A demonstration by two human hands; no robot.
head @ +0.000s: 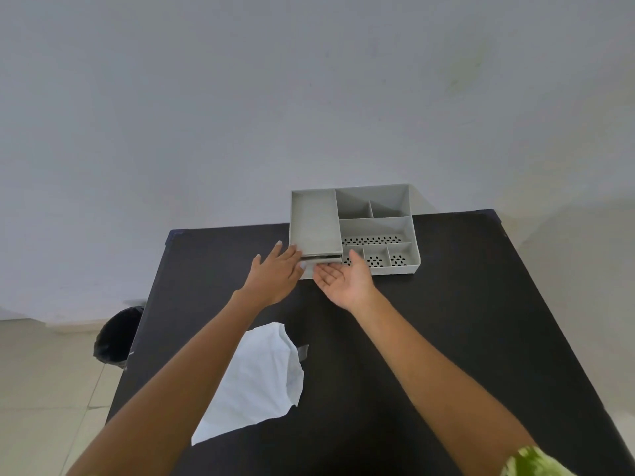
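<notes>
Small drawer (321, 258) low in the front left of a grey organiser (395, 269), at the far edge of the desk (446, 321).

The left grip (275, 280) is wide, with flat fingers resting on the organiser's front left corner. The right grip (343, 280) is palm up and loose, fingertips at the drawer front, holding nothing. To work the drawer well, brace the organiser with the left and move the drawer straight, without twisting. A white cloth (261, 379) lies toward the near left.
</notes>
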